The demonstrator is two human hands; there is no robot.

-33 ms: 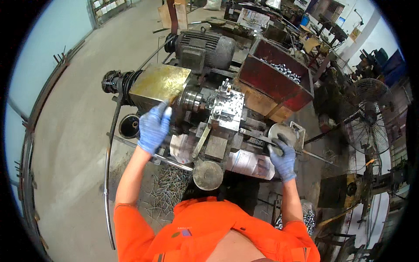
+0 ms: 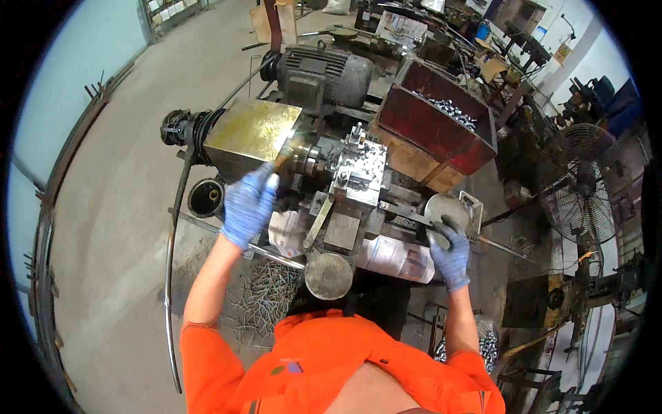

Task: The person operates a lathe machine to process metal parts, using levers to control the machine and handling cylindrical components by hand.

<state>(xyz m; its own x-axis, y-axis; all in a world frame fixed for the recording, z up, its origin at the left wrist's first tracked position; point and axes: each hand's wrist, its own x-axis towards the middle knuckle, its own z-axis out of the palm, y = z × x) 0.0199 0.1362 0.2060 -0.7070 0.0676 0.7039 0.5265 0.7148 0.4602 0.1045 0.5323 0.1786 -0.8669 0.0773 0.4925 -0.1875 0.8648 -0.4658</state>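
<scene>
A small lathe stands before me, with a rotating-looking chuck [image 2: 303,159] beside its brassy, oily headstock cover [image 2: 254,129]. My left hand [image 2: 247,210], in a blue glove, is closed on a short brown stick-like piece [image 2: 283,157], whose tip lies close to the chuck. Shiny metal chips cover the tool block [image 2: 362,165] right of the chuck. At the right, my gloved right hand [image 2: 449,259] curls its fingers at the end of a flat metal lever [image 2: 407,213], beside a round disc [image 2: 447,207]. The exact contact there is partly hidden.
A red bin [image 2: 434,127] with small shiny metal parts stands behind the lathe, near an electric motor [image 2: 324,76]. A round handwheel [image 2: 328,277] sticks out toward me. Thin metal pieces [image 2: 265,300] lie piled on the floor. A fan [image 2: 585,183] is at right.
My left hand has shifted slightly down and to the right, and the brown piece has come nearer the chuck. My right hand has barely moved.
</scene>
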